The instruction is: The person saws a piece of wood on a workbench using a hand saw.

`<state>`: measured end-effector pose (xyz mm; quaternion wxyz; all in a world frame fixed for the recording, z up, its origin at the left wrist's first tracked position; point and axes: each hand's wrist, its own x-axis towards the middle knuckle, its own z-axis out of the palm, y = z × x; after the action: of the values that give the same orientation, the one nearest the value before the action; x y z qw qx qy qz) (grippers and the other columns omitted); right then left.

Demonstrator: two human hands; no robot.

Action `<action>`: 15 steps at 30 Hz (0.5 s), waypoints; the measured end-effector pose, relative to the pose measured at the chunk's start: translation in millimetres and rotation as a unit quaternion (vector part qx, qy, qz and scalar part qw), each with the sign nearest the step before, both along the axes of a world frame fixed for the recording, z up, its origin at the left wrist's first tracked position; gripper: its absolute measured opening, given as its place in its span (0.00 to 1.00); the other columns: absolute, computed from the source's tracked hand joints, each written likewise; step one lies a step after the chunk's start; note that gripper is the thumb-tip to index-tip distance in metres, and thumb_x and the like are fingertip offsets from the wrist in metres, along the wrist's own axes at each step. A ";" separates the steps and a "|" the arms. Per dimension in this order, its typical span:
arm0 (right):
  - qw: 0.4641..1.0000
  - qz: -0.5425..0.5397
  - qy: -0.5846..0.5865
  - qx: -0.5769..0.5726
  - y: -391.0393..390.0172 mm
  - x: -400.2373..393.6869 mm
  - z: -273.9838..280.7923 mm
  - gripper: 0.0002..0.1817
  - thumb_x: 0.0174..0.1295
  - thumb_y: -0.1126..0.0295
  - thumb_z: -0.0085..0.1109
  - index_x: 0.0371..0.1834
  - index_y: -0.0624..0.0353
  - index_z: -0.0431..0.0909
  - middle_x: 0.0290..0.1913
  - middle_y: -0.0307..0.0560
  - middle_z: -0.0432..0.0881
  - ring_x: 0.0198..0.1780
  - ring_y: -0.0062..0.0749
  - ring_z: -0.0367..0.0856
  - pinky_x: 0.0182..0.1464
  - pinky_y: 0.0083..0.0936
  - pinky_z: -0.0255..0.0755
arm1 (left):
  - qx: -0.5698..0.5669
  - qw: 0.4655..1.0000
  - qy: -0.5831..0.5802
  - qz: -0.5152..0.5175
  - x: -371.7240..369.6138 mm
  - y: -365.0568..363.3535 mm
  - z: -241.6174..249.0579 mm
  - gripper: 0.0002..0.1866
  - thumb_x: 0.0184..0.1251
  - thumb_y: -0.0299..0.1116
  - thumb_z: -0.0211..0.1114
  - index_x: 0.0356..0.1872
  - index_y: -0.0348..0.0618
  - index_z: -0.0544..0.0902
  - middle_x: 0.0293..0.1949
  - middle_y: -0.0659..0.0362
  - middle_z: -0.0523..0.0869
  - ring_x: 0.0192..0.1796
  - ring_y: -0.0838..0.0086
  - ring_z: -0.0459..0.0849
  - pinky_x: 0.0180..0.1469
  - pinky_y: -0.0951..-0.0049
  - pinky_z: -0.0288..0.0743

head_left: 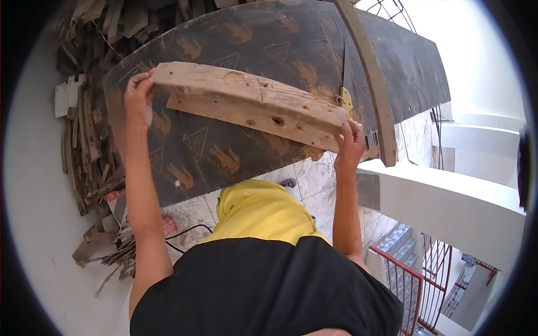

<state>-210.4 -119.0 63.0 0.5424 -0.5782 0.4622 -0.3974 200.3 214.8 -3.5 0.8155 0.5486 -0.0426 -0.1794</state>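
A long, worn wooden plank [224, 83] with knots and nail holes is stretched between my two hands above a dark printed panel. My left hand [140, 95] is closed on the plank's left end, thumb and fingers at its edge. At the other end, my right hand [350, 143] grips the right tip. Just below the plank, a second length of knotted wood [252, 119] lies on the panel, partly covered by the first. Beyond my right hand rests a yellow piece [347, 101] with a hole in it, its lower part hidden.
The dark panel [202, 165] with orange prints serves as a work surface. A long wooden bar [370, 73] crosses its right side. Scrap wood [84, 134] is heaped along the left wall. A red stair railing [412, 273] stands at lower right, and a black cable [190, 228] trails below the panel.
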 end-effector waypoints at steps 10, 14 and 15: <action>0.993 0.036 0.064 0.094 19.9 -60.5 -58.7 0.14 0.72 0.63 0.61 0.52 0.60 0.79 0.44 0.42 0.82 0.45 0.26 0.81 0.49 0.30 0.82 | 0.068 0.996 -0.022 -0.054 -34.5 5.7 -33.4 0.31 0.73 0.33 0.64 0.75 0.37 0.68 0.72 0.51 0.74 0.75 0.66 0.70 0.75 0.65 0.61; 0.965 0.051 0.077 0.247 29.4 -59.4 -43.9 0.24 0.76 0.51 0.53 0.61 0.60 0.73 0.48 0.52 0.81 0.48 0.40 0.84 0.51 0.39 0.83 | 0.237 0.970 -0.030 -0.052 -37.2 -10.4 -36.8 0.36 0.69 0.46 0.71 0.73 0.39 0.73 0.71 0.53 0.75 0.74 0.66 0.70 0.73 0.67 0.60; 0.966 0.046 0.067 0.245 24.7 -57.8 -51.6 0.24 0.76 0.51 0.53 0.61 0.60 0.73 0.48 0.52 0.81 0.48 0.40 0.84 0.51 0.39 0.83 | 0.235 0.970 -0.039 -0.056 -37.5 -15.1 -36.2 0.36 0.69 0.46 0.71 0.73 0.39 0.73 0.71 0.53 0.75 0.74 0.66 0.70 0.73 0.67 0.60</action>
<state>-268.3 -94.3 11.3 0.6527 -0.4740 0.5536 -0.2067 162.8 199.7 -39.8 0.6501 0.7280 -0.0623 -0.2083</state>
